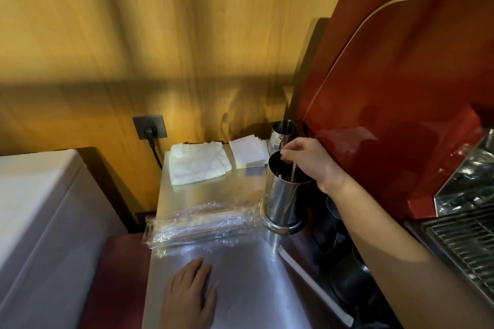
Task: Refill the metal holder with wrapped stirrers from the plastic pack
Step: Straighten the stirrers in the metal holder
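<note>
The metal holder point(283, 203), a shiny steel cylinder, stands on the steel counter point(240, 275) near its right edge. My right hand point(307, 160) is over its mouth, fingers pinched on a thin wrapped stirrer point(293, 171) whose lower end is inside the holder. The clear plastic pack point(203, 222) of stirrers lies flat on the counter just left of the holder. One loose wrapped stirrer point(312, 283) lies diagonally on the counter at the front right. My left hand point(191, 291) rests flat, palm down, on the counter in front of the pack.
A folded white cloth point(197, 165) and a stack of white napkins point(248, 151) lie at the back. A second steel cup point(283, 129) stands behind the holder. A red espresso machine point(401, 88) rises on the right. A wall socket with a plug point(149, 127) is at the back left.
</note>
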`<state>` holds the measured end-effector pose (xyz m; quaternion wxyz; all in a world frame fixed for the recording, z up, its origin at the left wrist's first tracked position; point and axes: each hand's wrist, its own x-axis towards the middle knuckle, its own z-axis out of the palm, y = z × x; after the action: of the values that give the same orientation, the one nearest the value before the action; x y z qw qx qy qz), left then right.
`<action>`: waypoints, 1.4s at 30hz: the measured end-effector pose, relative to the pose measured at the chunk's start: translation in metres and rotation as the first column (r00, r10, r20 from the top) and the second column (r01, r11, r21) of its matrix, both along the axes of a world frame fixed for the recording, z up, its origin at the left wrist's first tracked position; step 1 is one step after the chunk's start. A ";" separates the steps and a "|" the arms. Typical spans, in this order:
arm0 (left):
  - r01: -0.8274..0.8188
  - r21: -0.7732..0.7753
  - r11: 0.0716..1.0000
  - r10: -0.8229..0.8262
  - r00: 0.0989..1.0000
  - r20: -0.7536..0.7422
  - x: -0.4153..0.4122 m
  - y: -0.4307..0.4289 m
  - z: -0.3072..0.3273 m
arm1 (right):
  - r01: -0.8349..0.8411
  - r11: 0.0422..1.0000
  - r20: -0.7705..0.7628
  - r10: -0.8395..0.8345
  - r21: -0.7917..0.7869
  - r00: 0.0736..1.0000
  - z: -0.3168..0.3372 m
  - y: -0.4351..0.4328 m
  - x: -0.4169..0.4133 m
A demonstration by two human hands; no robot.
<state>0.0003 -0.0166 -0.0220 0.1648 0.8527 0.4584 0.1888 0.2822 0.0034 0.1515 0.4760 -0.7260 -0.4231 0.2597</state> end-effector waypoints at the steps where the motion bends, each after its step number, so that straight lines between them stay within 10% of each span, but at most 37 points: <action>1: -0.007 -0.011 1.000 0.007 1.000 0.002 0.000 0.000 0.000 | -0.003 1.000 0.037 0.004 -0.016 0.999 0.002 -0.002 0.001; 7: -0.015 -0.053 0.998 0.013 0.999 -0.040 -0.001 -0.003 0.000 | 0.070 0.990 0.404 -0.114 0.122 0.908 0.027 -0.030 -0.008; 10: -0.008 -0.043 0.999 0.006 0.999 -0.043 -0.001 -0.004 0.000 | -0.013 0.988 0.357 -0.043 0.155 0.933 0.033 -0.052 -0.025; 24: -0.022 -0.064 0.998 0.018 0.998 -0.053 -0.002 -0.010 0.009 | 0.088 0.761 0.521 0.351 -0.643 0.778 -0.121 -0.103 -0.065; 32: -0.030 -0.067 0.997 0.027 0.999 -0.041 -0.001 -0.013 0.015 | 0.086 0.680 0.447 0.377 -0.728 0.811 -0.135 -0.099 -0.055; 42: -0.027 -0.059 0.998 0.025 0.999 -0.033 -0.002 -0.013 0.015 | -0.141 0.946 0.338 0.240 -0.293 0.910 -0.048 -0.083 -0.051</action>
<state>-0.0014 -0.0294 -0.0067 0.1803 0.8443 0.4775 0.1632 0.2316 -0.0796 0.1039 0.2600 -0.7731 -0.5361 0.2176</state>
